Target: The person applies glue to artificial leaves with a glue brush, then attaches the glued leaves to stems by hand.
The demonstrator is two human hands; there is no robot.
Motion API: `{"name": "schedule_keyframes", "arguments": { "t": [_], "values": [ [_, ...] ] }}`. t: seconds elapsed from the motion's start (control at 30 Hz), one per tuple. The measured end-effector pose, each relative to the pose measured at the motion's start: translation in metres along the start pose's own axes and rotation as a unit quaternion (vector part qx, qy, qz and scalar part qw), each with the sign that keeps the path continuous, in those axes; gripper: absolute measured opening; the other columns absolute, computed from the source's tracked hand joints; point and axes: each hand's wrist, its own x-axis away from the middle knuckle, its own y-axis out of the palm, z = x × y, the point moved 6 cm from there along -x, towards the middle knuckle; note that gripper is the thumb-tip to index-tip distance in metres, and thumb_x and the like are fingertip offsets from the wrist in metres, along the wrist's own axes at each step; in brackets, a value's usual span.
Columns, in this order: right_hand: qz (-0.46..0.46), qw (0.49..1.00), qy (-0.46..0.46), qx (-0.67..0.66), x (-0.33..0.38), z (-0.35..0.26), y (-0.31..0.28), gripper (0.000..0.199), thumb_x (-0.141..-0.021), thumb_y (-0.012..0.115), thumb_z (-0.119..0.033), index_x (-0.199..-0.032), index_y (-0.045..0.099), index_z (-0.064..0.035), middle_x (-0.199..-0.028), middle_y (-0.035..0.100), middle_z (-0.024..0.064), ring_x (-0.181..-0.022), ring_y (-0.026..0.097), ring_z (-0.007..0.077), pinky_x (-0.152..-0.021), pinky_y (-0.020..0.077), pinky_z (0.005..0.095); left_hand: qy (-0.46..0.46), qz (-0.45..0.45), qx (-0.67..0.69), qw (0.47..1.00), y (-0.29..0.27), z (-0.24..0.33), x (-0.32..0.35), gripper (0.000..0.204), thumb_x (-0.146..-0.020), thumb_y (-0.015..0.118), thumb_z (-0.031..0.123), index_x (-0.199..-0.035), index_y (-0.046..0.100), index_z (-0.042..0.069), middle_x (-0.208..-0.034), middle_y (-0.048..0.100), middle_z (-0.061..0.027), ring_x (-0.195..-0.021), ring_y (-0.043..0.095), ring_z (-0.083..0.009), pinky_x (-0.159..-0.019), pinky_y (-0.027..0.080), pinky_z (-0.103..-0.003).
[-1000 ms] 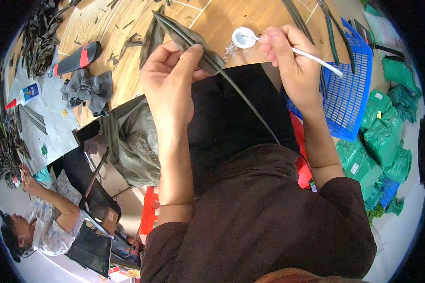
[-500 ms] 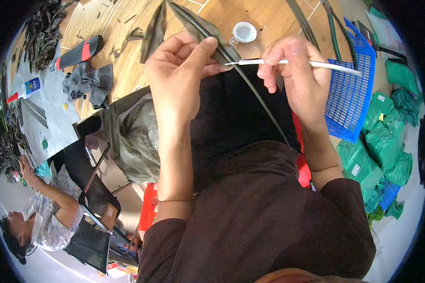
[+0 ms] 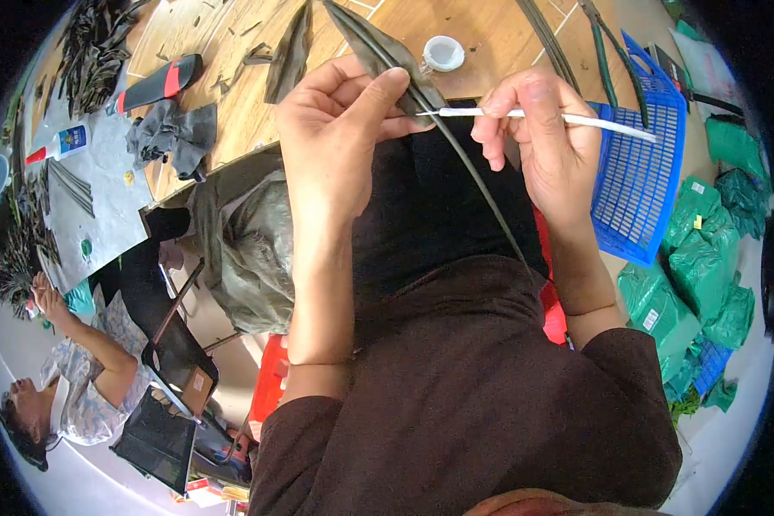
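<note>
Between the thumb and fingers of the left hand (image 3: 340, 138) a dark leaf-shaped piece (image 3: 360, 36) is pinched, just above the lap, its long stem (image 3: 482, 176) slanting down toward the shirt; part of the leaf is hidden by that grip. By the curled right hand (image 3: 542, 142) a thin white brush (image 3: 516, 113) is gripped, its tip brought to the leaf's edge by the stem, though contact cannot be told. The blue basket (image 3: 635, 189) is crossed by the brush's rear end. Just beyond, a white cup (image 3: 444, 53) is set on the wooden table (image 3: 232, 34), a second leaf (image 3: 291, 56) laid near the left hand. Further left, a black-and-red case (image 3: 159, 83) and a crumpled grey cloth (image 3: 174, 138) are seen; a co-worker (image 3: 103, 370) is seated below. A blue printed label is carried by the red-capped bottle (image 3: 60, 144); small white labels are stuck on the green packages (image 3: 697, 258), too tiny to be read.
</note>
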Motion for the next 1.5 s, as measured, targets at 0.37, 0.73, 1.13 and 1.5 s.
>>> {"name": "schedule_keyframes", "arguments": {
  "t": [0.37, 0.73, 1.13, 1.5],
  "values": [
    [-0.011, 1.0, 0.002, 0.024, 0.011, -0.008, -0.002, 0.03, -0.093, 0.044, -0.025, -0.078, 0.053, -0.0008, -0.066, 0.056, 0.0061, -0.05, 0.049, 0.0057, -0.045, 0.0402, 0.017, 0.004, -0.012, 0.001, 1.0, 0.001, 0.003, 0.009, 0.005, -0.081, 0.058, 0.0, -0.081, 0.056, -0.004, -0.074, 0.063, -0.0114, -0.06, 0.061, -0.0144, -0.054, 0.055, -0.026],
    [-0.017, 0.992, -0.123, 0.015, 0.021, -0.018, -0.012, 0.032, -0.096, 0.034, -0.024, -0.09, 0.051, 0.0029, -0.079, 0.058, 0.0138, -0.064, 0.056, 0.0141, -0.057, 0.0463, 0.0236, 0.032, -0.025, 0.011, 0.999, 0.004, 0.009, 0.013, 0.006, -0.084, 0.055, 0.002, -0.086, 0.056, -0.003, -0.078, 0.063, -0.012, -0.067, 0.063, -0.0161, -0.059, 0.056, -0.027],
    [-0.037, 0.998, 0.038, 0.038, 0.021, 0.003, 0.001, 0.031, -0.075, 0.065, 0.002, -0.076, 0.035, -0.0087, -0.073, 0.052, 0.0032, -0.053, 0.047, 0.0023, -0.043, 0.0358, 0.0141, 0.026, -0.032, 0.037, 0.998, 0.015, 0.009, 0.019, 0.013, -0.083, 0.054, -0.001, -0.095, 0.056, -0.006, -0.082, 0.064, -0.0125, -0.07, 0.063, -0.016, -0.064, 0.055, -0.027],
    [-0.045, 0.998, 0.048, 0.025, 0.024, 0.003, -0.007, 0.029, -0.079, 0.056, 0.007, -0.076, 0.032, -0.0095, -0.073, 0.049, 0.0057, -0.052, 0.046, 0.0036, -0.035, 0.0317, 0.0136, 0.028, -0.097, 0.003, 0.995, 0.021, -0.001, 0.02, 0.034, -0.077, 0.054, -0.012, -0.11, 0.051, -0.006, -0.101, 0.059, -0.0222, -0.092, 0.061, -0.0292, -0.079, 0.052, -0.034]
  ]
}}
